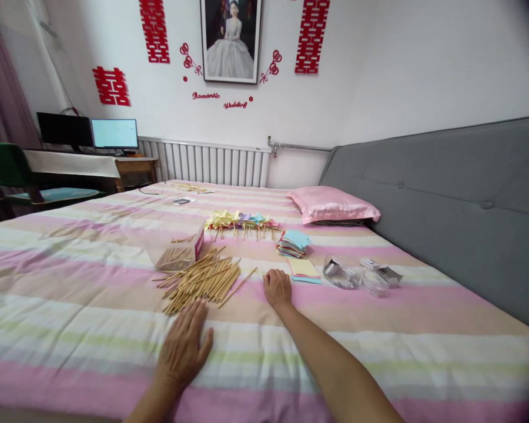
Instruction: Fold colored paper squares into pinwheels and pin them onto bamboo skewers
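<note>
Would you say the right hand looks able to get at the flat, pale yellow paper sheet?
Probably yes: the right hand is just beside the pale yellow paper sheet, and nothing visible blocks the way.

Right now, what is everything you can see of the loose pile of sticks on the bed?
The pile of sticks is many thin, straight, tan rods that look like wood or bamboo. They lie loosely heaped and crisscrossed, most slanting one way, on the striped bedcover, in front of the clear-walled box. One stick juts out at the right. The left hand lies at the near edge; contact is unclear.
</note>
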A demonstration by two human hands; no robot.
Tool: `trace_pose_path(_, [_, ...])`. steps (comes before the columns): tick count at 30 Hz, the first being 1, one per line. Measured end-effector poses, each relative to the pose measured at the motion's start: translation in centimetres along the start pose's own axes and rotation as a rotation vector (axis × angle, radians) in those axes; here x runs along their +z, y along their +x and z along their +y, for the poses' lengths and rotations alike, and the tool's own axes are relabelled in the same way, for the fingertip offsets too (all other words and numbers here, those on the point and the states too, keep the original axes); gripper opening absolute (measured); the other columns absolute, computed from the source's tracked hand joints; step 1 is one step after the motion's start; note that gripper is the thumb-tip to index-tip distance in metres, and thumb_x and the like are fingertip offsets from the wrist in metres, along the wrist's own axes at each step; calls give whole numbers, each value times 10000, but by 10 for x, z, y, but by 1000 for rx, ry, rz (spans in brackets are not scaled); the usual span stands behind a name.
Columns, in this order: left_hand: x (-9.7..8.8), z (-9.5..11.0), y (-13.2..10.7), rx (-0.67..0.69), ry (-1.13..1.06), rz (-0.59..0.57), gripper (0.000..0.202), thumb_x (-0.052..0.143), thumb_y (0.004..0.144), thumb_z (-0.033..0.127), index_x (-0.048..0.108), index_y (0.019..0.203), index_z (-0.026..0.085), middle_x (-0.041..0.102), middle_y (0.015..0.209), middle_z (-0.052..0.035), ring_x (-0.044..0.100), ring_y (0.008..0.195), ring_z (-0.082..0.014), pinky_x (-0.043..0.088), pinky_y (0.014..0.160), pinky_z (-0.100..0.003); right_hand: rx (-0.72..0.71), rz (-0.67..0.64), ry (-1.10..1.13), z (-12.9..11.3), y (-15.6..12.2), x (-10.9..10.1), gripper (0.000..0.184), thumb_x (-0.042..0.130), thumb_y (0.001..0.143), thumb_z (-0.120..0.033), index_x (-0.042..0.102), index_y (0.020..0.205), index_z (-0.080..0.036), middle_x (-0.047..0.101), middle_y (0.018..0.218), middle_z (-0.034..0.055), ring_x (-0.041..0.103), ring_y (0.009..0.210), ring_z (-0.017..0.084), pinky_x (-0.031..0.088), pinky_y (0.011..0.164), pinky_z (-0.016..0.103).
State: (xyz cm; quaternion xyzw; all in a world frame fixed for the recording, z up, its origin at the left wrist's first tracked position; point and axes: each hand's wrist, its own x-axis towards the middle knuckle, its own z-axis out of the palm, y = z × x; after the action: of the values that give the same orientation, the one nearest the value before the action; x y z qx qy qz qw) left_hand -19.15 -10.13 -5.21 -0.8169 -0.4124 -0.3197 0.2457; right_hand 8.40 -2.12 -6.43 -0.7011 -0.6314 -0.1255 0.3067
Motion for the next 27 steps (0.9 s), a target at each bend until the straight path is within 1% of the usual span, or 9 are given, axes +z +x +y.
trace_pose_path(5, [1,0,0,-13,-29,12,548,497,824,294,385,1336,133,548,1279,-176,500,1199,-304,429,975,-465,12,-2,1,0,0,0,141,484,885,-258,572,799,-189,630,845,56,525,843,196,299,763,306])
trace_pose_path(14, [0,0,-1,-13,-34,-2,527,503,824,291,411,1314,121,541,1286,-180,484,1214,-305,414,989,-466,14,-5,2,1,0,0,141,474,885,-234,576,800,-184,629,837,56,527,837,191,299,760,299])
trace_pose_path(21, [0,0,0,-14,-43,10,548,512,817,280,396,1329,124,538,1287,-179,483,1214,-307,417,988,-465,23,1,1,2,1,1,132,489,879,-233,577,794,-184,631,832,52,532,838,190,302,752,297])
trace_pose_path(27, [-2,2,2,-13,-53,17,538,515,813,272,412,1317,115,543,1277,-187,493,1199,-314,421,981,-472,29,1,-5,2,1,-1,138,484,881,-239,578,796,-184,632,836,53,531,831,191,303,753,301])
